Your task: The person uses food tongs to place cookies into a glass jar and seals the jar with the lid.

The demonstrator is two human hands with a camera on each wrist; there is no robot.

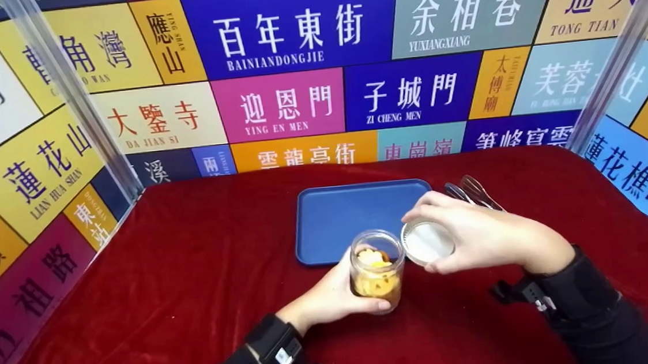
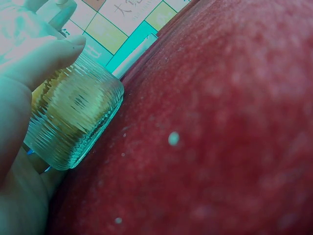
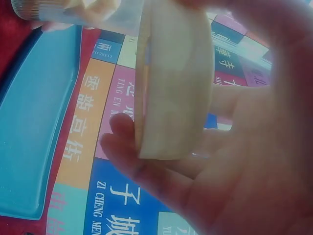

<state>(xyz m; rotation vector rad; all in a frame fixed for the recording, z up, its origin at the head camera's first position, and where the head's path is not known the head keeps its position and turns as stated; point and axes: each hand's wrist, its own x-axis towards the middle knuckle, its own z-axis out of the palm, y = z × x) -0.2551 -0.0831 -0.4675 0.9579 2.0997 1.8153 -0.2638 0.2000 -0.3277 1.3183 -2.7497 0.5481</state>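
My left hand grips a clear glass jar around its side, thumb in front. Yellow-orange pieces of food, perhaps biscuits, fill much of the jar, and its mouth is uncovered. In the left wrist view the jar shows a ribbed wall and stands close to the red cloth. Just right of the jar's rim, my right hand holds a round, pale lid by its edge, tilted with one face toward the head camera. The right wrist view has the lid edge-on between thumb and fingers.
A blue tray lies behind the jar on a red cloth. Partly behind my right hand are some utensils, probably tongs. Clear posts and a wall of colourful printed signs bound the table.
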